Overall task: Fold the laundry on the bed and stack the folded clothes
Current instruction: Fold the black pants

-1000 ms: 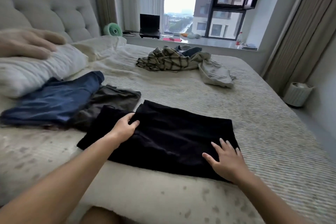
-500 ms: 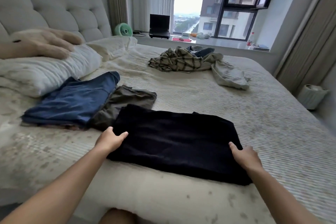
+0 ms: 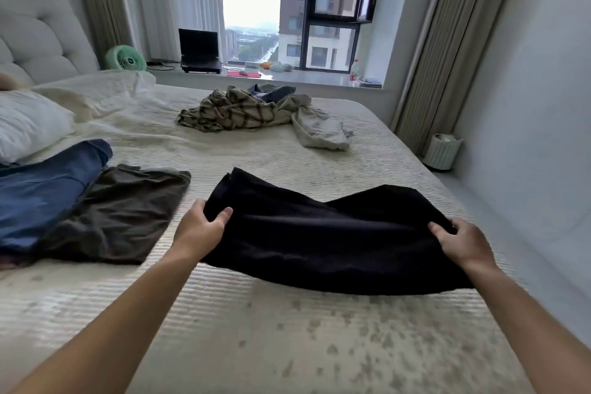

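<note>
Head view: hands (image 3: pixel 332 233) grip black garment (image 3: pixel 319 233); no legible writing.

Both arms outstretched; left hand (image 3: pixel 200 227), right hand (image 3: pixel 460 241) fingers curled, gripping.

Single view only: head-worn wide-angle camera, no second view to share scene. Looks forward and down from near side of bed (image 3: pixel 287 329) toward window (image 3: pixel 319 9) at far end. Headboard (image 3: pixel 38 41) at left edge, curtain (image 3: pixel 425 41) and wall at right. Both forearms enter from bottom corners; left hand (image 3: pixel 200 230) and right hand (image 3: pixel 460 241) close to lens, mid-frame. Straight lines bow near frame edges.
</note>
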